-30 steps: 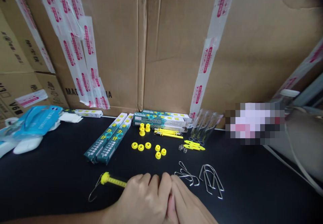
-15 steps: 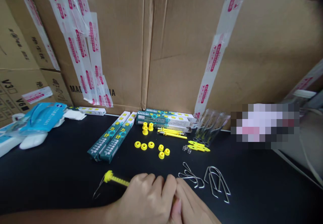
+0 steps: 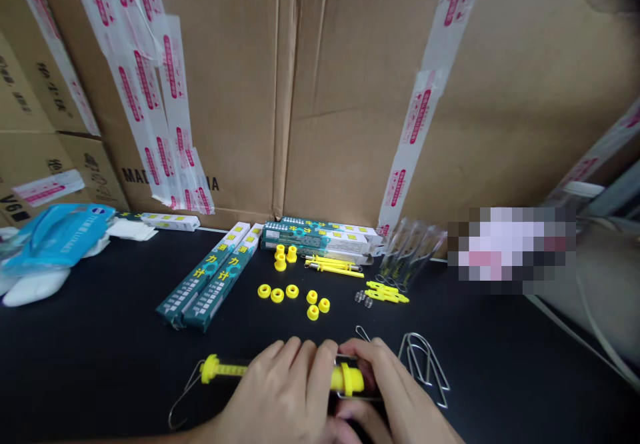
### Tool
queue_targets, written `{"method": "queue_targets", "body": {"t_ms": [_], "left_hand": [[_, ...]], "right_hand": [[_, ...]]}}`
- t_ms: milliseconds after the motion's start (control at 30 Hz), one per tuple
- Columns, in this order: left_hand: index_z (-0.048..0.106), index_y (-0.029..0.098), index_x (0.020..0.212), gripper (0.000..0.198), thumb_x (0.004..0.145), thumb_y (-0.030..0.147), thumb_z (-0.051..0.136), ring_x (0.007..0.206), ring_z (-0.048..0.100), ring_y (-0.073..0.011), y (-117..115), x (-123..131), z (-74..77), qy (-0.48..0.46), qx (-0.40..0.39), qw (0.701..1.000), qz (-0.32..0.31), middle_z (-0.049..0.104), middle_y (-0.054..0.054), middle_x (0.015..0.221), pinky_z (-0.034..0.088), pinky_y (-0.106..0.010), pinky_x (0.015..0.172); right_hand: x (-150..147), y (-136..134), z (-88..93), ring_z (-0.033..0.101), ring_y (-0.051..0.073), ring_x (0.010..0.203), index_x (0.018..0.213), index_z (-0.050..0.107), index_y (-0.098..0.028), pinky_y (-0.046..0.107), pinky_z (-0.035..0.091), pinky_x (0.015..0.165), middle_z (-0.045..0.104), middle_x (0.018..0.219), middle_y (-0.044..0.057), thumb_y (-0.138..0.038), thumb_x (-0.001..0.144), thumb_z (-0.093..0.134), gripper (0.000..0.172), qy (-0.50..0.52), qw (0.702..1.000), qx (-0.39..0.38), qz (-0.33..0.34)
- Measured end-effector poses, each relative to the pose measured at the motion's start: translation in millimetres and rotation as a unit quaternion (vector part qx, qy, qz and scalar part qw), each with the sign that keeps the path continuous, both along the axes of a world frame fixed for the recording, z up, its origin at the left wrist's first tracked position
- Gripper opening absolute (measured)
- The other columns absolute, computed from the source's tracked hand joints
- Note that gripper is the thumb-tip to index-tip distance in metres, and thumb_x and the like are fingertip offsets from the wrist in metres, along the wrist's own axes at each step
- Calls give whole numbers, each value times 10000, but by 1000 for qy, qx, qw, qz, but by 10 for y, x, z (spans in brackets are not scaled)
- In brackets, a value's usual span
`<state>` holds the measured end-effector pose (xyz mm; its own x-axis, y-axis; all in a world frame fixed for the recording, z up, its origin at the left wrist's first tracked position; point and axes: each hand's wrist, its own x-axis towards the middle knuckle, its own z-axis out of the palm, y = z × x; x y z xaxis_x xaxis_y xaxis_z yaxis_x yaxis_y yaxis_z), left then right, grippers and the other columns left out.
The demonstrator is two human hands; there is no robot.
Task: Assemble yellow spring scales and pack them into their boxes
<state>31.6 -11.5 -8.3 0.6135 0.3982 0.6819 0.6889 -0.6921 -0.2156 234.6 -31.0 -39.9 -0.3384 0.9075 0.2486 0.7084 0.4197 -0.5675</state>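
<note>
My left hand (image 3: 285, 394) is wrapped round the middle of a clear tube with a yellow scale (image 3: 231, 369), a spring scale lying crosswise near the front. A yellow collar (image 3: 210, 369) and a thin metal hook (image 3: 184, 391) stick out at its left end. At the right end a yellow cap (image 3: 354, 379) shows between the hands. Curled about that end, my right hand (image 3: 395, 391) has its fingers by a metal wire loop that runs beside the cap. The fingertips of both hands are partly hidden.
Bent metal hooks (image 3: 425, 364) lie right of my hands. Behind are yellow rings (image 3: 277, 295), small springs (image 3: 364, 299), yellow strips (image 3: 387, 292), yellow rods (image 3: 335, 267), printed boxes (image 3: 220, 277) and clear tubes (image 3: 413, 251). A blue packet (image 3: 65, 234) lies left; a cardboard wall (image 3: 240, 97) stands behind.
The right hand has opened out from against the left, and the yellow cap and wire loop now show between them. The camera view has shifted slightly to the right.
</note>
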Motion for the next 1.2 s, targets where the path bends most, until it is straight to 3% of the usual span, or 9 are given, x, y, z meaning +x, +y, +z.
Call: {"method": "queue_targets", "body": {"t_ms": [133,300,533,733,833,933,1100,1200], "left_hand": [[602,110,1023,562,1157,262,78,650,795,-199,31,0,-6,4,18,1000,-8,794,-52,734,603,-306,597],[561,128,1048,516,1147,228,64,624,794,-206,45,-9,-15,15,9,1000,-11,787,-51,724,604,-307,556],[521,195,1019,500,1135,235,36,538,744,-203,31,-23,-14,29,-43,998,-22,723,-5,658,596,-315,498],[487,234,808,532,1151,288,84,518,746,-195,41,27,-57,13,-44,999,-19,736,-24,640,575,-296,459],[564,191,854,554,1154,304,112,538,761,-205,48,-2,-67,13,-17,1000,-12,753,-38,647,603,-306,498],[609,188,904,558,1151,304,122,570,760,-212,64,-51,-65,36,-55,997,-32,748,-29,687,609,-321,505],[649,178,1034,485,1144,380,222,621,757,-224,75,-73,-76,80,-88,992,-42,739,-23,742,623,-340,545],[641,162,1063,538,1146,372,152,562,726,-195,64,-79,-87,70,-79,994,-33,712,-8,699,582,-313,504]], "right_hand": [[39,15,28,763,233,1149,1404,507,-227,292,644,938,722,1255,123,33,904,514,563,-58,997,45,26],[6,-10,99,799,243,1044,1452,464,-180,213,667,803,729,1190,145,51,873,553,630,-96,987,107,67],[18,16,148,781,188,1057,1415,477,-229,199,643,853,697,1199,103,154,776,469,745,-41,992,59,105],[-1,18,149,795,229,907,1273,528,-202,278,674,739,710,1060,83,94,827,507,536,-92,991,64,78],[-5,3,143,786,281,921,1258,513,-185,315,672,716,730,1020,104,18,901,515,411,-139,976,154,70],[5,-10,134,781,297,891,1301,488,-145,322,664,708,744,1020,145,-49,956,481,358,-177,954,234,63],[-4,0,94,764,257,752,1295,517,-149,322,666,687,738,935,92,-33,922,522,391,-222,950,213,58],[-12,5,61,748,261,749,1287,542,-142,345,660,686,731,920,90,-37,939,533,363,-234,946,216,66]]}}
